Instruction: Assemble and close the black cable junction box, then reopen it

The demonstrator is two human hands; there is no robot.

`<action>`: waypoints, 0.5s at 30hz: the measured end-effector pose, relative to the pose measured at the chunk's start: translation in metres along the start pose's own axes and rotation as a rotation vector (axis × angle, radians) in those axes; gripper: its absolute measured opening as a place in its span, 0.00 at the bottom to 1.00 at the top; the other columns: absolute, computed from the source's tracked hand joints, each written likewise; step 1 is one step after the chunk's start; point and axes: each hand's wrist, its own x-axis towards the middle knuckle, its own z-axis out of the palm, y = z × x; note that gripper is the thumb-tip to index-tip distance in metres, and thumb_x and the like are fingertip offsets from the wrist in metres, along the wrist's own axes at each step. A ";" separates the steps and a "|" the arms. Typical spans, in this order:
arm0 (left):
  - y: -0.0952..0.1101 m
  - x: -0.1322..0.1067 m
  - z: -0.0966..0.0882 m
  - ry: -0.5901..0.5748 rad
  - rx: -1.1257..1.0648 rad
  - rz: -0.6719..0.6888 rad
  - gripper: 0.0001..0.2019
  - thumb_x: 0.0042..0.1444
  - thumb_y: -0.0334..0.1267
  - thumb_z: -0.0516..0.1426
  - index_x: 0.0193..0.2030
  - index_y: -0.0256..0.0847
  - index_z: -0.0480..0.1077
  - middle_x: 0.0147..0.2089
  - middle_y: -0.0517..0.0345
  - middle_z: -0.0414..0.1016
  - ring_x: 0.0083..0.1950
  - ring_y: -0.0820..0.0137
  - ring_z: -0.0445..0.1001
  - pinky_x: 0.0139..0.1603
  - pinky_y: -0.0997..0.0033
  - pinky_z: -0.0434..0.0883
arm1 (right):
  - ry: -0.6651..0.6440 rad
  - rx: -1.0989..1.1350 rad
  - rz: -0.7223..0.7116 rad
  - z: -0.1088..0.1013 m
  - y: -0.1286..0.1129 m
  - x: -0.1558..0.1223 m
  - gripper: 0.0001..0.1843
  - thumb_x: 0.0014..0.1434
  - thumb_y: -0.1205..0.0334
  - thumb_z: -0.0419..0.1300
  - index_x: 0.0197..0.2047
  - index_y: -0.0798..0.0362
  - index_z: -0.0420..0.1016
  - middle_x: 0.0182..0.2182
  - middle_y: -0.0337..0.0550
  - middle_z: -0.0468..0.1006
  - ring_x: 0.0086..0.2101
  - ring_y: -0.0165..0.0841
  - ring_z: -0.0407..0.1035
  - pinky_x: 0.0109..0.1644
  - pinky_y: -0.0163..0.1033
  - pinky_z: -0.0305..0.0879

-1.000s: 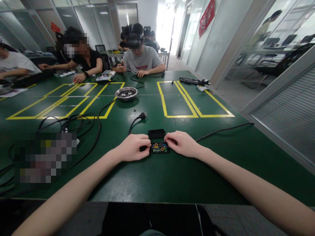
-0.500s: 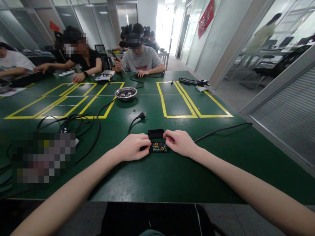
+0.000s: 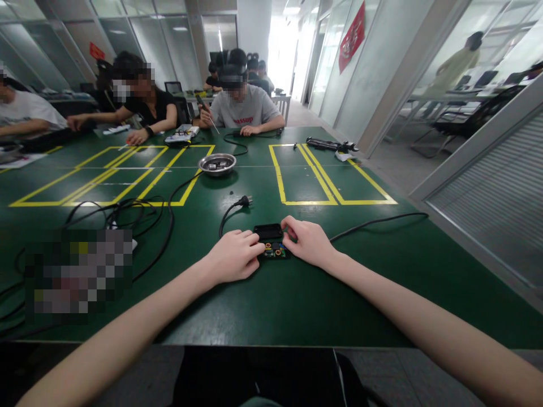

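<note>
A small circuit board with copper-wound rings lies in a shallow black case on the green table, in front of me. Just beyond it is a black case half, its hollow side facing up. My left hand has its fingers closed on the left end of the board's case. At the right end, my right hand is curled with thumb and forefinger together; whatever lies between them is hidden. A black cable emerges from behind this hand and runs to the right.
A black power plug lies beyond my left hand. Farther off stands a metal bowl with metal parts. Coiled cables and a blurred-out object lie at left, a folded black stand far right. Several people sit across the table.
My right hand has shifted slightly up and left at the board's right end. My left fingers have stretched a little farther over the left end. The view has tilted slightly.
</note>
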 end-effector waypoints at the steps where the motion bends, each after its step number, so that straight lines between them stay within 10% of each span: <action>1: 0.002 0.000 0.000 0.006 0.000 -0.005 0.03 0.60 0.32 0.57 0.35 0.40 0.71 0.35 0.52 0.75 0.39 0.62 0.74 0.39 0.65 0.68 | 0.009 0.006 -0.010 0.001 0.000 0.000 0.11 0.61 0.66 0.55 0.46 0.51 0.72 0.29 0.39 0.76 0.27 0.33 0.67 0.34 0.36 0.57; 8: -0.005 -0.003 0.001 0.146 -0.235 -0.127 0.10 0.62 0.44 0.59 0.40 0.39 0.77 0.37 0.52 0.80 0.39 0.63 0.76 0.42 0.63 0.72 | 0.083 0.114 -0.172 0.006 0.011 0.000 0.17 0.63 0.67 0.56 0.53 0.49 0.77 0.55 0.51 0.75 0.52 0.43 0.73 0.57 0.49 0.71; 15: -0.015 -0.006 0.010 0.103 -0.211 -0.237 0.33 0.54 0.60 0.67 0.60 0.40 0.76 0.54 0.43 0.78 0.52 0.53 0.76 0.56 0.48 0.76 | 0.009 0.187 -0.198 0.004 0.016 0.001 0.09 0.67 0.66 0.57 0.41 0.50 0.79 0.49 0.50 0.81 0.50 0.43 0.74 0.58 0.53 0.71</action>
